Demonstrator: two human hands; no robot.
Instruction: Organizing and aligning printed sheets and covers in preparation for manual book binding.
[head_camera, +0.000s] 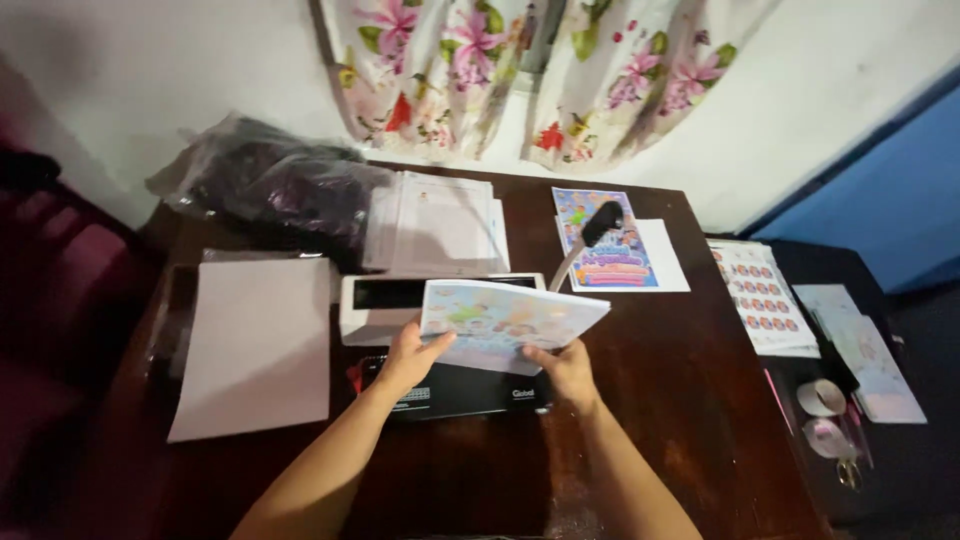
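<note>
Held item: a stack of colour-printed sheets (508, 322), raised just above a black desktop machine (455, 392) and a white box-shaped unit (385, 305) on the dark wooden table (660, 400). The left hand (408, 358) is closed on the stack's near left corner, thumb on top; the right hand (566, 365) is closed on the near right edge. The stack is judged light, thin and flexible, liable to sag or fan apart if held at one point, so the two near corners are the places to be gripped; the printed faces look glossy and may slip.

Left of the hands: a plain pale sheet (258, 340), rectangular, lying flat.

Further back: a pile of white papers (440, 225); a dark plastic bag (280, 180); a bright cartoon print (600, 240) on a white sheet with a black-handled tool (592, 232) across it.

Right side: a sheet of round orange-and-blue stickers (760, 295); tape rolls (822, 398).

Rear wall: a floral curtain (520, 70).
</note>
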